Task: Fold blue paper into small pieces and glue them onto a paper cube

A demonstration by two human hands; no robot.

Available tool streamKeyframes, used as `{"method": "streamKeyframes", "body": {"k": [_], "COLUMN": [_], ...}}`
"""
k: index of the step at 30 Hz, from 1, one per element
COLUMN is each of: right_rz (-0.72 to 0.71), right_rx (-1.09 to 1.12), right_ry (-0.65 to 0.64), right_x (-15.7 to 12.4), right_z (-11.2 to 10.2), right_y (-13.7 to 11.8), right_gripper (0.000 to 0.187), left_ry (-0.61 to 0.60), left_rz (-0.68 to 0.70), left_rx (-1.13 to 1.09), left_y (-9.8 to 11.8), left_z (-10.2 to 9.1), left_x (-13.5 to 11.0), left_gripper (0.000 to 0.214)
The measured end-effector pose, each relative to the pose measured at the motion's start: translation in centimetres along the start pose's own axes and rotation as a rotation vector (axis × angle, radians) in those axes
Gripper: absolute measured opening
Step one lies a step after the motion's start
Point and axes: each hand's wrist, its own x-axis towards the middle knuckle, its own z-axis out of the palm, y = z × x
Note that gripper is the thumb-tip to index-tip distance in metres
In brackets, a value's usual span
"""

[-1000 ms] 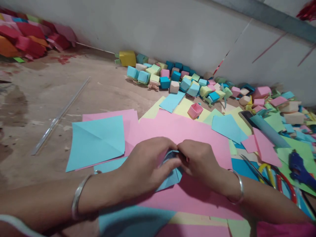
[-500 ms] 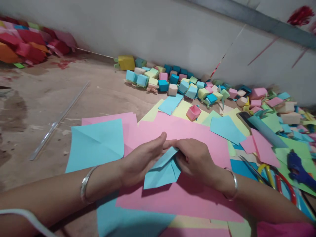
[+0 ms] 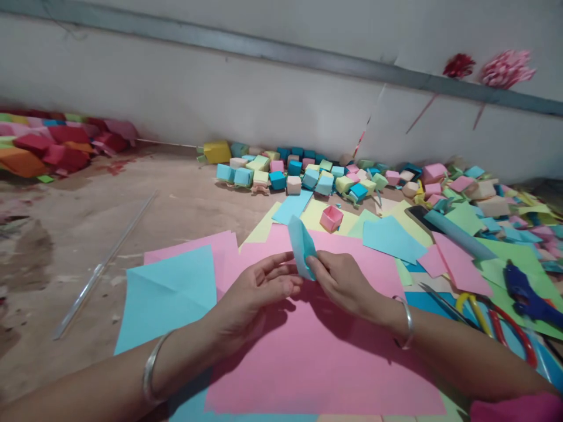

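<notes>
A folded light-blue sheet of paper (image 3: 301,249) stands nearly upright above the large pink sheet (image 3: 325,357). My right hand (image 3: 345,281) pinches it at its lower right edge between thumb and fingers. Just left of the folded paper, my left hand (image 3: 264,296) is half curled with its fingers apart. Its fingertips come close behind the paper's lower edge; whether they touch it I cannot tell. A creased light-blue sheet (image 3: 171,287) lies flat to the left.
Small folded paper boxes (image 3: 294,185) line the wall, with a pink open box (image 3: 331,218) nearer. On the right lie scissors (image 3: 497,316), a blue glue gun (image 3: 525,293) and a dark phone (image 3: 421,218). A clear ruler (image 3: 99,269) lies left, near a red-orange pile (image 3: 61,146).
The folded light-blue paper has been lifted and turned upright by my right hand. My left hand has come away from beneath it and its fingers have opened. The view has tilted up.
</notes>
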Motion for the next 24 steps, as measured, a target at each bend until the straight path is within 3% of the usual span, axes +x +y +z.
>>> {"method": "streamKeyframes", "body": {"k": [5, 8, 11, 13, 16, 20, 24], "right_rz": [-0.046, -0.09, -0.064, -0.048, -0.078, -0.121, -0.18], "right_rx": [0.035, 0.048, 0.049, 0.055, 0.144, 0.275, 0.371], "right_ry": [-0.007, 0.005, -0.005, 0.04, 0.176, 0.26, 0.245], "right_x": [-0.3, -0.6, -0.6, -0.3, 0.3, 1.1, 1.7], "right_z": [0.2, 0.8, 1.3, 1.7, 2.5, 3.4, 3.5], "right_y": [-0.2, -0.3, -0.2, 0.0, 0.7, 1.5, 1.6], "right_gripper": [0.038, 0.038, 0.038, 0.032, 0.007, 0.01, 0.011], "left_ry": [0.046, 0.046, 0.133, 0.183, 0.176, 0.135, 0.157], "left_rz": [0.133, 0.233, 0.316, 0.357, 0.417, 0.506, 0.592], "left_rx": [0.325, 0.538, 0.721, 0.768, 0.757, 0.683, 0.77], "left_y": [0.1, 0.3, 0.4, 0.4, -0.1, -1.1, -1.5], "left_z": [0.4, 0.3, 0.0, -0.2, -0.6, -1.5, -1.9], "left_x": [-0.4, -0.3, -0.1, 0.2, 0.8, 1.9, 2.3], "left_gripper": [0.061, 0.038, 0.023, 0.021, 0.024, 0.036, 0.031]}}
